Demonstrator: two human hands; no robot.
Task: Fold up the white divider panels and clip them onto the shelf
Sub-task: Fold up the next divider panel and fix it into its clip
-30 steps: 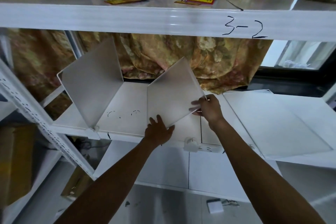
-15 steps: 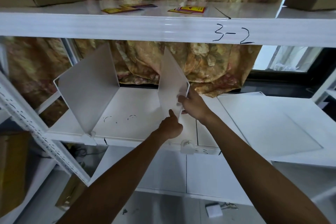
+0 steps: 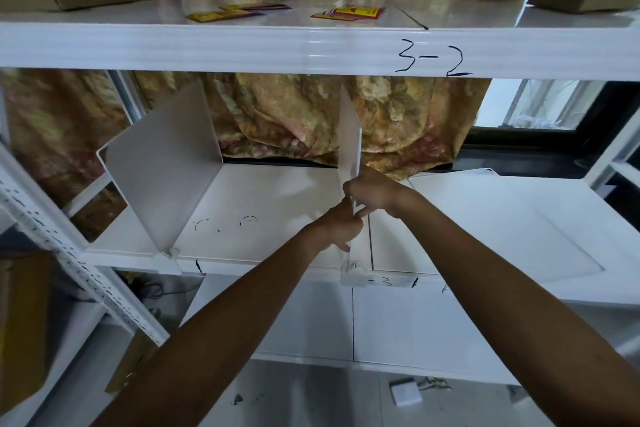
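I see a floral curtain (image 3: pixel 294 114) in gold and pink hanging across the back. Daylight enters through a dark-framed window (image 3: pixel 530 104) at right. Perforated white upright (image 3: pixel 69 253) at left. Pale glossy floor (image 3: pixel 311 399) below, small white block (image 3: pixel 405 392) lying on it.

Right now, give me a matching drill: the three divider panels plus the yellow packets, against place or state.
Things:
1. left panel
2. middle panel
3. right panel
4. yellow packets

States:
A. lying flat on the lower shelf
B. on the upper shelf
C. held upright by left hand and right hand
D. standing upright, unheld

Pairs: 1-D, 2-C, 3-A, 4-B
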